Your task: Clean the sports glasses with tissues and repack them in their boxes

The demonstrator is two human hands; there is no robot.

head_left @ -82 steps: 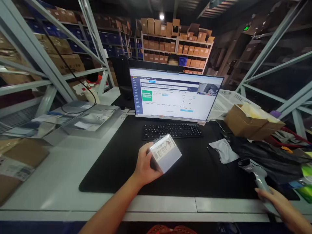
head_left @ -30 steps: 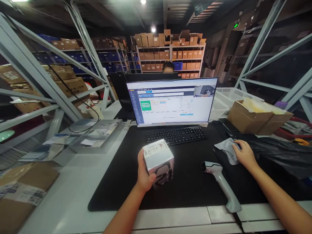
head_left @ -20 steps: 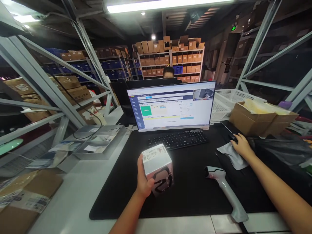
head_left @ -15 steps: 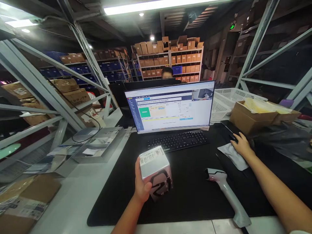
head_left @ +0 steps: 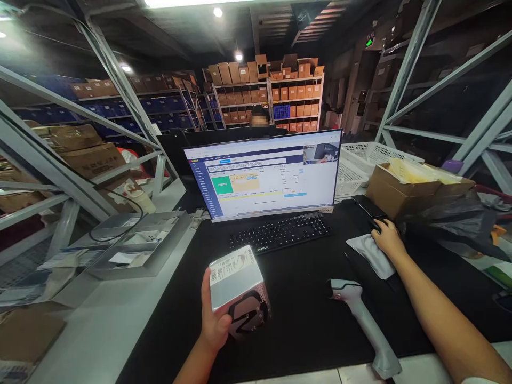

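My left hand (head_left: pixel 215 322) grips a small printed box (head_left: pixel 242 290) above the black desk mat. Its white label with a barcode faces up, and a large black design covers the pinkish side turned to me. Over at the right, my right hand (head_left: pixel 389 240) rests on a dark computer mouse (head_left: pixel 374 226), mostly hidden under the fingers. Beneath that wrist lies a light grey wrist cushion (head_left: pixel 372 257). A grey handheld barcode scanner (head_left: pixel 362 314) lies on the mat between my hands. Behind the box are a black keyboard (head_left: pixel 280 233) and a lit monitor (head_left: pixel 264 178).
An open grey tray (head_left: pixel 140 250) with papers stands at the left. White perforated baskets (head_left: pixel 376 154) and an open cardboard box (head_left: pixel 396 192) holding yellowish packets are at the right, beside black plastic (head_left: pixel 452 224). A person (head_left: pixel 260 117) sits behind the monitor; metal posts frame the desk.
My view has turned slightly, so most things sit further left. The box in my left hand has come slightly lower and left. My right hand stays on the mouse.
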